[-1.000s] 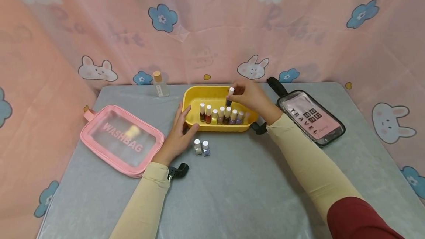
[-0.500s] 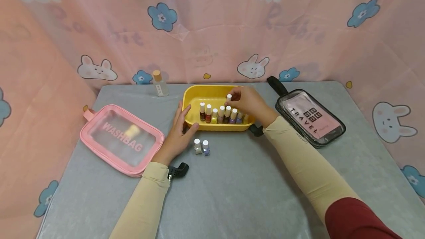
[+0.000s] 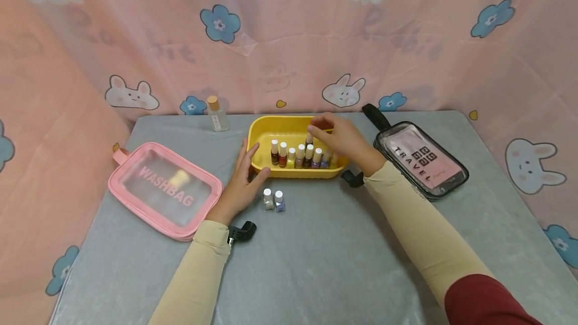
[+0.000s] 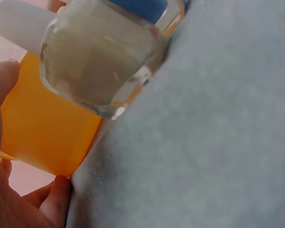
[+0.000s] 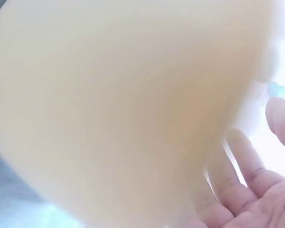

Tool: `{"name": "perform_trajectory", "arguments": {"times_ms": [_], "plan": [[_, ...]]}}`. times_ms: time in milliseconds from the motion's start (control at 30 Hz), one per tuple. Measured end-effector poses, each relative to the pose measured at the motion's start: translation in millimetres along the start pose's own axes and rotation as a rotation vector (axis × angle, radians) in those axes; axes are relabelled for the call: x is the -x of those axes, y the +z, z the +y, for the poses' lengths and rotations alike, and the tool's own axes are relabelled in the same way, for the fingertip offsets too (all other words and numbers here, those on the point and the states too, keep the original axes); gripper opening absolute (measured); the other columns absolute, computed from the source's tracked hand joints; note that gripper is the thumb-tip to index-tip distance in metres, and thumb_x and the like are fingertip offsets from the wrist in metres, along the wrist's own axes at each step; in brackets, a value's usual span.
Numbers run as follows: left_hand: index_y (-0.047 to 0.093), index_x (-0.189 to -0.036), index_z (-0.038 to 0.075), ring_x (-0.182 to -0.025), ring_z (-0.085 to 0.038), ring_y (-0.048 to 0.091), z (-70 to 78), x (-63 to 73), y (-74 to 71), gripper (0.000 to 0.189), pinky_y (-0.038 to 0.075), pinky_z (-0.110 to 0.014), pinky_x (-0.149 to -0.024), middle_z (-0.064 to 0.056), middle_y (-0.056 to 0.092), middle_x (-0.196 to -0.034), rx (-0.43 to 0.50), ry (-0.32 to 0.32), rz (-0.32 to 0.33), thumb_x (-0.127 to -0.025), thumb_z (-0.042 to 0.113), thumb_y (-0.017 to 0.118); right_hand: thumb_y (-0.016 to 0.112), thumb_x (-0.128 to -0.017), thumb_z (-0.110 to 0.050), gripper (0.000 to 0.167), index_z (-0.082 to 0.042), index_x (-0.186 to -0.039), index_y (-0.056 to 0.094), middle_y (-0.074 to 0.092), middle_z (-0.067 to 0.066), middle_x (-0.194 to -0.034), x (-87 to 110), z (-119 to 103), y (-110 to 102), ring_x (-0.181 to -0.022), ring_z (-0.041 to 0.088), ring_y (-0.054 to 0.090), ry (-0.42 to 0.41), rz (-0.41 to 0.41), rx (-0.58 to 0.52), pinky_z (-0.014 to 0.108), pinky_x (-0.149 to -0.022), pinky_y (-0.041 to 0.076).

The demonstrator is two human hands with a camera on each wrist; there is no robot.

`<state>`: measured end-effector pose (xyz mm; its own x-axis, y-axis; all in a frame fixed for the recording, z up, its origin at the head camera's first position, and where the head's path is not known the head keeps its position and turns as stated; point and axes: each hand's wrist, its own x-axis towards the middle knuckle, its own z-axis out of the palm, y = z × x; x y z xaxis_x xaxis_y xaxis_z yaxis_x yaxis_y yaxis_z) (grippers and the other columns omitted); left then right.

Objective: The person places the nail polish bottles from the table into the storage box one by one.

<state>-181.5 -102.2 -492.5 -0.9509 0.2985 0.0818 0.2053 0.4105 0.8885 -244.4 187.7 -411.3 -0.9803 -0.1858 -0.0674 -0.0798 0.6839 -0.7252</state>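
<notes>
A yellow plastic basket holds a front row of small nail polish bottles with white caps, in dark, red, yellow and purple tones. Behind that row stands another nail polish bottle, partly covered by my right hand. The right fingers hover by its cap; in the right wrist view they are spread apart from the thumb, with nothing between them. My left hand rests spread against the basket's left end, thumb at the near wall. Two more nail polish bottles, one pale and one purple, stand in front of the basket.
A pink washbag lies left on the grey-covered table. A clear bottle with a gold cap stands at the back left. A black-edged travel pouch lies at the right, close by my right forearm. A patterned pink curtain hangs behind.
My right hand lowered a nail polish bottle into the basket behind the front row, let go of it and lifted slightly. The left hand has stayed in place.
</notes>
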Motion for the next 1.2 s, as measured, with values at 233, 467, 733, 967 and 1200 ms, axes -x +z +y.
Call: {"name": "perform_trajectory", "arguments": {"times_ms": [233, 467, 733, 967, 1200], "plan": [[0.023, -0.17, 0.021, -0.162, -0.027, -0.002, -1.8, -0.7, 0.6, 0.073, 0.013, -0.057, -0.127, -0.001, -0.01, -0.178, 0.006, 0.026, 0.007, -0.109, 0.041, 0.058, 0.064, -0.107, -0.04, 0.045, -0.008, -0.139, 0.065, 0.067, 0.008, -0.137, 32.3, -26, -3, -0.131, 0.03, 0.059, -0.122, 0.066, -0.085, 0.05, -0.113, 0.046], [0.022, -0.171, 0.021, -0.162, -0.028, -0.002, -2.7, -1.4, 0.3, 0.074, 0.017, -0.054, -0.127, -0.004, -0.01, -0.178, 0.013, 0.028, 0.006, -0.109, 0.041, 0.059, 0.072, -0.104, -0.028, 0.04, -0.003, -0.134, 0.067, 0.068, 0.013, -0.133, 65.5, -46, 17, -0.126, 0.03, 0.061, -0.231, 0.049, -0.129, 0.048, -0.112, 0.047], [0.022, -0.171, 0.021, -0.162, -0.028, 0.0, -2.5, -0.7, 0.7, 0.074, 0.019, -0.051, -0.127, -0.004, -0.01, -0.178, 0.024, 0.036, 0.006, -0.109, 0.038, 0.059, 0.083, -0.095, -0.018, 0.036, -0.005, -0.127, 0.073, 0.072, 0.005, -0.123, 94.2, -54, 47, -0.117, 0.027, 0.065, -0.348, -0.034, -0.176, 0.051, -0.104, 0.054], [0.023, -0.17, 0.018, -0.162, -0.028, 0.0, -3.0, -0.9, 0.6, 0.074, 0.018, -0.051, -0.127, -0.003, -0.01, -0.178, 0.023, 0.049, 0.01, -0.109, 0.036, 0.06, 0.087, -0.092, -0.022, 0.043, -0.006, -0.129, 0.072, 0.072, 0.004, -0.126, 97.6, -44, 71, -0.119, 0.028, 0.066, -0.32, -0.125, -0.105, 0.046, -0.105, 0.053], [0.023, -0.17, 0.019, -0.162, -0.028, -0.001, -1.9, -0.6, 0.5, 0.074, 0.016, -0.054, -0.127, 0.0, -0.01, -0.178, 0.01, 0.043, 0.008, -0.109, 0.039, 0.059, 0.086, -0.092, -0.024, 0.034, -0.012, -0.122, 0.075, 0.073, -0.004, -0.121, 94.0, -32, 88, -0.116, 0.019, 0.067, -0.25, -0.155, -0.073, 0.042, -0.104, 0.054]]}}
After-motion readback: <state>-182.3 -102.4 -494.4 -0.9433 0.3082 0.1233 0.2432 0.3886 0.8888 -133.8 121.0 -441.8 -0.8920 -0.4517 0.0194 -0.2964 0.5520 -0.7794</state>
